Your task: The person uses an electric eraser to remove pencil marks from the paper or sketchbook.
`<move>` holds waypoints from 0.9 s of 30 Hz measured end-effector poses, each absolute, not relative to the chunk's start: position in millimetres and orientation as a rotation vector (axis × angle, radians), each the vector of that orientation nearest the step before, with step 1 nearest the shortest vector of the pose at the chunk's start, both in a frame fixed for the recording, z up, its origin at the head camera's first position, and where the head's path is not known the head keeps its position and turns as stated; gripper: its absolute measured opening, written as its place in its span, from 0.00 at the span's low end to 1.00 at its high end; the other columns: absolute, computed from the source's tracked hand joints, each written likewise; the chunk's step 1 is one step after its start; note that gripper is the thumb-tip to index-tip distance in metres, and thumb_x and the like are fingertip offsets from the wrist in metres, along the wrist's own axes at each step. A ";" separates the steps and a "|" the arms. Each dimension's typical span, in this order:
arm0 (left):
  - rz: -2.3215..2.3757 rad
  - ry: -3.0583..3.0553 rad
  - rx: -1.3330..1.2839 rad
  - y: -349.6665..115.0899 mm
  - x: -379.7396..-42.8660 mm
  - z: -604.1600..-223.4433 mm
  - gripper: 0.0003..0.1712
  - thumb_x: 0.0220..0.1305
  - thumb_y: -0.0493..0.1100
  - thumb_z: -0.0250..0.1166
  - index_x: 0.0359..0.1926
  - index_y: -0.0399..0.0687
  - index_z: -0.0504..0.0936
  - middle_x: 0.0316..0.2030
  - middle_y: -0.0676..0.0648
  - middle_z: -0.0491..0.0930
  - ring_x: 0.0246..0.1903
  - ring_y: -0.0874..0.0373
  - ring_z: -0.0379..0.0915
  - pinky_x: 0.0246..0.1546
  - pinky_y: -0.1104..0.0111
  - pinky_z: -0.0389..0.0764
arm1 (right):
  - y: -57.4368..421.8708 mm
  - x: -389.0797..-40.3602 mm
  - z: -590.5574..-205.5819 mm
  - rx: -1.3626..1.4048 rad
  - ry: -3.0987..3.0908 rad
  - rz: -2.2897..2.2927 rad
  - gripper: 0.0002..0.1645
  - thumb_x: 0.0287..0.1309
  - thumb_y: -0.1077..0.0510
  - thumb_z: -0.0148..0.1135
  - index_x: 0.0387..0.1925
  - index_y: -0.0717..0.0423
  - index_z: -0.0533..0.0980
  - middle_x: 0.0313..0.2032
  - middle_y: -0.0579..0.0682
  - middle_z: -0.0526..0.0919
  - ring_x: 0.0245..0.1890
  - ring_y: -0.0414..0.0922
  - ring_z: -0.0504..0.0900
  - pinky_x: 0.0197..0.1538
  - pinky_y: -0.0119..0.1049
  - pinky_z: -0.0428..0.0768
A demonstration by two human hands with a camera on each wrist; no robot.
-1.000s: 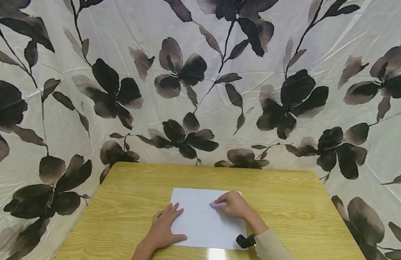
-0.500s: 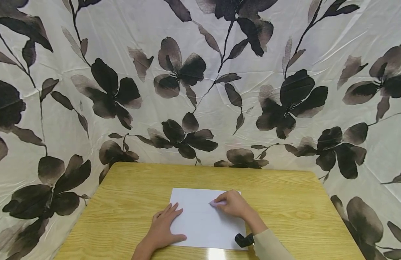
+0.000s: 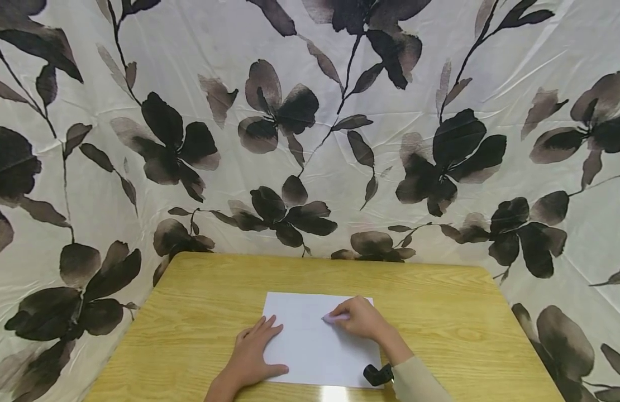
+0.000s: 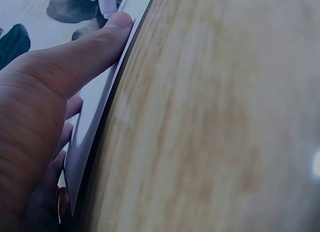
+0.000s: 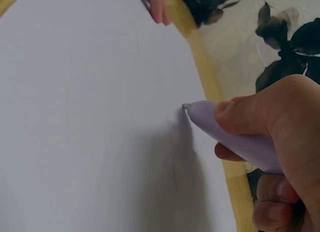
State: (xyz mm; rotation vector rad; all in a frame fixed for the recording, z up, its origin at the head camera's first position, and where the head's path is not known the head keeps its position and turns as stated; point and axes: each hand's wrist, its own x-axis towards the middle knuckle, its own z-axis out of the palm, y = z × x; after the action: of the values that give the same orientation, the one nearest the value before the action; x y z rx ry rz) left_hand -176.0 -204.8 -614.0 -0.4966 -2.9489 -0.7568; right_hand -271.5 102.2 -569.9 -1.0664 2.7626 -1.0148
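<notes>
A white sheet of paper (image 3: 310, 357) lies on the wooden table. My left hand (image 3: 254, 354) rests flat at its left side, fingers spread and thumb (image 4: 95, 47) extended over the sheet near its lower left corner. On the right half of the sheet, my right hand (image 3: 362, 318) pinches a lilac, thick-bodied, pen-shaped tool (image 5: 240, 137) between thumb and fingers. Its small metal tip (image 5: 186, 106) is at the paper's surface; whether it is a pen or a cutter I cannot tell. A faint thin line (image 5: 173, 162) shows on the paper beside the tool, within the hand's shadow.
The yellow wood-grain table (image 3: 440, 312) extends around the paper. A white cloth with dark flowers (image 3: 290, 111) hangs behind and beside it. A black curved device (image 3: 376, 375) sits at my right wrist, over the paper's lower right corner.
The tool's tip has moved very slightly to the left and toward me across the paper. My left hand and the sheet have stayed in place.
</notes>
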 end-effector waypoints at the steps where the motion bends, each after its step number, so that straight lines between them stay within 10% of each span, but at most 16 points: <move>1: -0.758 -2.954 -0.492 -204.6 -175.9 -613.4 0.55 0.41 0.77 0.67 0.66 0.51 0.73 0.70 0.45 0.62 0.70 0.42 0.52 0.58 0.38 0.53 | 102.0 -271.4 -570.1 -1.064 2.767 -1.015 0.10 0.52 0.66 0.67 0.35 0.52 0.88 0.34 0.40 0.87 0.32 0.32 0.80 0.35 0.30 0.77; 27: -0.762 -2.999 -0.488 -204.1 -176.8 -616.9 0.56 0.41 0.79 0.65 0.67 0.53 0.72 0.71 0.46 0.61 0.70 0.43 0.50 0.58 0.39 0.52 | 102.8 -267.8 -574.0 -1.099 2.807 -1.039 0.08 0.53 0.64 0.68 0.35 0.52 0.88 0.33 0.39 0.87 0.36 0.34 0.83 0.36 0.31 0.79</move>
State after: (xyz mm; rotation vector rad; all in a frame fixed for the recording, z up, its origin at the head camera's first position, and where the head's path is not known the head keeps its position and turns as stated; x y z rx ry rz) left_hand -176.8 -204.1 -616.9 -0.4879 -2.9986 -0.7616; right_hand -267.8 102.8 -574.0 -1.0990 2.8072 -1.0394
